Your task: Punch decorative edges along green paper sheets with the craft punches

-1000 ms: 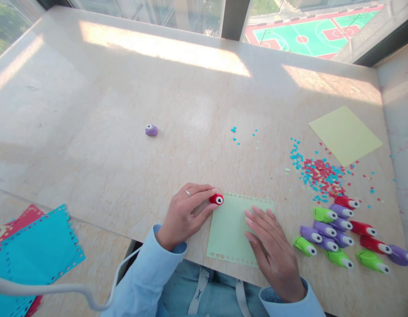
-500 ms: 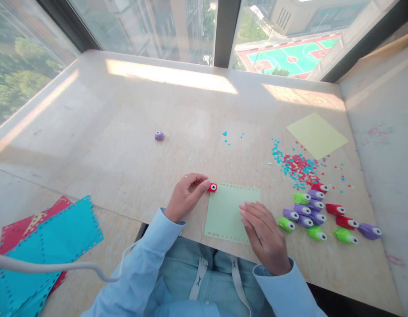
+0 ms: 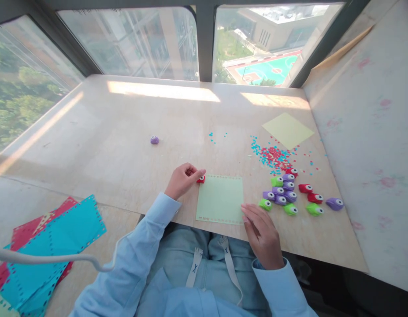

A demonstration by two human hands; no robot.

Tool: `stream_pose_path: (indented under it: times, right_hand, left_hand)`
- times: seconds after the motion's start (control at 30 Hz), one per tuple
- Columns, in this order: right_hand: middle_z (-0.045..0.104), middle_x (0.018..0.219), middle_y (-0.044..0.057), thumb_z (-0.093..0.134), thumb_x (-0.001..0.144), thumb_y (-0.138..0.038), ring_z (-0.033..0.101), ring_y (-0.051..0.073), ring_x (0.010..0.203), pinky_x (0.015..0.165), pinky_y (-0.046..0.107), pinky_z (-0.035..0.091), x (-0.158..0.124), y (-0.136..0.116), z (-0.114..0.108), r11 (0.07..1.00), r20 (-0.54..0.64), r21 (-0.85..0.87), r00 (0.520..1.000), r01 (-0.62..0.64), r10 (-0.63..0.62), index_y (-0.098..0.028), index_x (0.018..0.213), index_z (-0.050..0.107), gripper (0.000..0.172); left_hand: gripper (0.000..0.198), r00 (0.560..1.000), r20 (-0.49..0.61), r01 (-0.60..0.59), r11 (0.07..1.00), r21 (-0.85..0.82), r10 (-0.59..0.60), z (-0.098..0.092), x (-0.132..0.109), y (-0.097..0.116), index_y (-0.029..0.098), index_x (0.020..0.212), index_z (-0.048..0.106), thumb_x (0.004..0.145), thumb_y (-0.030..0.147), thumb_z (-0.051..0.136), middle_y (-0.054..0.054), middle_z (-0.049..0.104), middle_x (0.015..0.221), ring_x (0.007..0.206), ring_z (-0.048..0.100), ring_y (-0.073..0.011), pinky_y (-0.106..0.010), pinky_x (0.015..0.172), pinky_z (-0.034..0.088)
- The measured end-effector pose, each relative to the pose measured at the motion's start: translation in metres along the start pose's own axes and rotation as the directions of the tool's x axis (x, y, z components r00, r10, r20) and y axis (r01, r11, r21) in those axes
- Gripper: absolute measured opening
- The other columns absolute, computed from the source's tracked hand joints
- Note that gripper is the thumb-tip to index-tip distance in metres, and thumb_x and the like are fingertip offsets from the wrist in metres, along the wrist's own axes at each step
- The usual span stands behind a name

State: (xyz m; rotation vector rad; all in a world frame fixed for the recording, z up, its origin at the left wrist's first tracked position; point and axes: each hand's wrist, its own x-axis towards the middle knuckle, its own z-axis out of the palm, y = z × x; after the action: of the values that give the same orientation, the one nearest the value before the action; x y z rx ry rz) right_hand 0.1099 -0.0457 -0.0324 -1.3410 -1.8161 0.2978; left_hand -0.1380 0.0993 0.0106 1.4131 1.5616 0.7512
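Observation:
My left hand (image 3: pixel 184 180) is closed on a small red craft punch (image 3: pixel 201 179) at the upper left corner of a pale green paper sheet (image 3: pixel 220 199). The thumb lies over the punch and partly hides it. Rows of small punched holes run along the sheet's top and bottom edges. My right hand (image 3: pixel 262 233) is open at the sheet's lower right edge, fingers stretched out side by side, their tips at the paper's edge. Whether they press on the paper I cannot tell.
Several purple, green and red punches (image 3: pixel 280 200) cluster at right, below scattered red and blue paper bits (image 3: pixel 275 156) and a yellowish sheet (image 3: pixel 287 130). A lone purple punch (image 3: pixel 154 140) stands farther back. Punched blue sheets (image 3: pixel 61 246) and a white cable (image 3: pixel 58 259) are at left.
The camera view has shifted, with more of the right wall showing. My right hand has moved off the sheet's surface to its right edge. My left hand keeps the red punch at the corner.

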Motion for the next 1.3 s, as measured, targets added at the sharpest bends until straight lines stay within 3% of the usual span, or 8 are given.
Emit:
stream_pose_path:
  times: [0.23, 0.53, 0.7, 1.3]
  right_hand:
    - [0.07, 0.115, 0.01, 0.056, 0.09, -0.013, 0.061, 0.025, 0.113, 0.099, 0.048, 0.049, 0.0, 0.001, 0.003, 0.996, 0.061, -0.082, 0.997, 0.047, -0.042, -0.02, 0.118, 0.064, 0.03]
    - [0.07, 0.116, 0.009, 0.057, 0.09, -0.013, 0.061, 0.025, 0.113, 0.099, 0.046, 0.048, 0.001, 0.0, 0.002, 0.992, 0.075, -0.111, 0.995, 0.068, -0.06, -0.02, 0.114, 0.066, 0.027]
    - [0.07, 0.116, 0.009, 0.056, 0.091, -0.013, 0.06, 0.025, 0.115, 0.1, 0.046, 0.048, 0.0, 0.0, 0.0, 0.992, 0.094, -0.106, 0.994, 0.073, -0.063, -0.02, 0.113, 0.067, 0.026]
    - [0.072, 0.116, 0.008, 0.054, 0.092, -0.014, 0.06, 0.024, 0.118, 0.1, 0.047, 0.049, 0.0, 0.001, -0.002, 0.997, 0.127, -0.053, 0.991, 0.048, -0.041, -0.021, 0.109, 0.07, 0.025]
  left_hand:
    - [0.04, 0.991, 0.133, 0.038, 0.997, -0.064, -0.029, -0.008, 0.0, -0.001, 0.014, 0.085, 0.064, 0.073, 0.052, 0.07, -0.004, 0.064, 0.068, 0.057, 0.054, -0.0116, -0.023, 0.05, 0.038]
    - [0.035, 0.995, 0.091, -0.035, 0.999, -0.04, 0.039, -0.004, -0.003, -0.006, 0.014, 0.086, 0.066, 0.074, 0.046, 0.07, -0.008, 0.07, 0.08, 0.074, 0.063, -0.0175, -0.027, 0.062, 0.046]
    - [0.036, 0.993, 0.096, -0.059, 0.998, -0.027, 0.061, -0.004, -0.001, -0.012, 0.015, 0.085, 0.066, 0.068, 0.046, 0.076, -0.006, 0.069, 0.079, 0.074, 0.062, -0.0169, -0.029, 0.066, 0.048]
    - [0.039, 0.99, 0.106, -0.089, 0.996, -0.015, 0.09, -0.003, 0.003, -0.015, 0.015, 0.087, 0.066, 0.068, 0.047, 0.075, -0.005, 0.068, 0.08, 0.072, 0.061, -0.0162, -0.03, 0.067, 0.047]
